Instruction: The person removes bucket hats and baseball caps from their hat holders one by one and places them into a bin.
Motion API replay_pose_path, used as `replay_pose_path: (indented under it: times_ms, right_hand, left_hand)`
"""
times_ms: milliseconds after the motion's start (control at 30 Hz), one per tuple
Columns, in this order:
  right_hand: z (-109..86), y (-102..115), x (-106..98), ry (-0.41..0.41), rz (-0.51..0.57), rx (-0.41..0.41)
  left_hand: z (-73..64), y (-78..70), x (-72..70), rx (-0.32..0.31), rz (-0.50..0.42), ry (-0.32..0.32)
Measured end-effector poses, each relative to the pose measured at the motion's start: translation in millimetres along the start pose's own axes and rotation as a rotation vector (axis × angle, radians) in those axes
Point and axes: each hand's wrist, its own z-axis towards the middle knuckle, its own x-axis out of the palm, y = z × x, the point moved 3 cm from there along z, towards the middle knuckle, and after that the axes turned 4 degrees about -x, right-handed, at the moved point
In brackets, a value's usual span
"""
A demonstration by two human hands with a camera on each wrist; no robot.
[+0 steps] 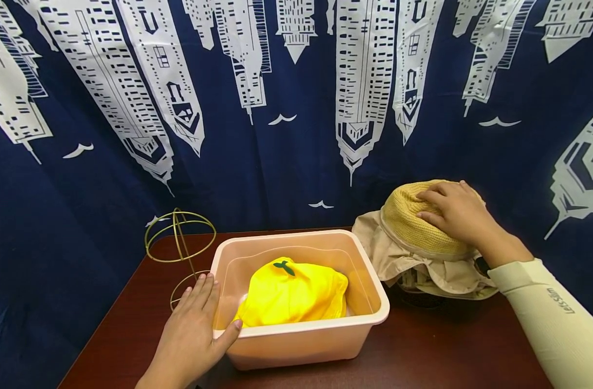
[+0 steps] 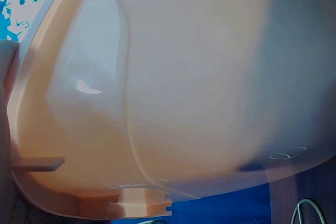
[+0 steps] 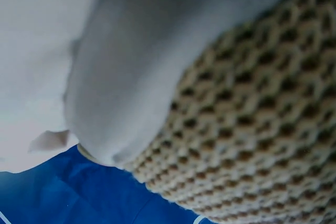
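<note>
My left hand [image 1: 191, 324] rests on the left rim of a pale pink plastic basin [image 1: 296, 346], fingers straight and thumb over the front corner. In the left wrist view the basin's outer wall [image 2: 184, 87] fills most of the picture. Inside the basin lies a bright yellow cloth hat [image 1: 291, 294] with a green leaf on top. At the right, my right hand [image 1: 459, 213] grips the crown of a yellow knitted hat [image 1: 403, 210], its fingers bent over the top. The knit weave [image 3: 252, 129] shows close up in the right wrist view, partly covered by a blurred finger.
Crumpled beige cloth [image 1: 374, 243], like a wide hat brim, spreads beneath the knitted crown; what supports it is mostly hidden. A gold wire stand [image 1: 179, 237] rises behind the left hand. Everything stands on a dark red-brown table [image 1: 432, 346], before a navy curtain [image 1: 286, 173] printed with white buildings.
</note>
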Motion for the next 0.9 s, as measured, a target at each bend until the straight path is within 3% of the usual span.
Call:
replay_pose_path:
  times_ms: [533,900]
  right_hand:
    - [-2.4,2.6,1.9,-0.102,-0.018,-0.009]
    - [1.4,3.4,-7.8,-0.163,-0.031,-0.021]
  left_hand:
    - [-1.4,0.5,1.1,-0.024,-0.008,0.0]
    - [-1.8,0.2,1.6,-0.012,-0.013,-0.013]
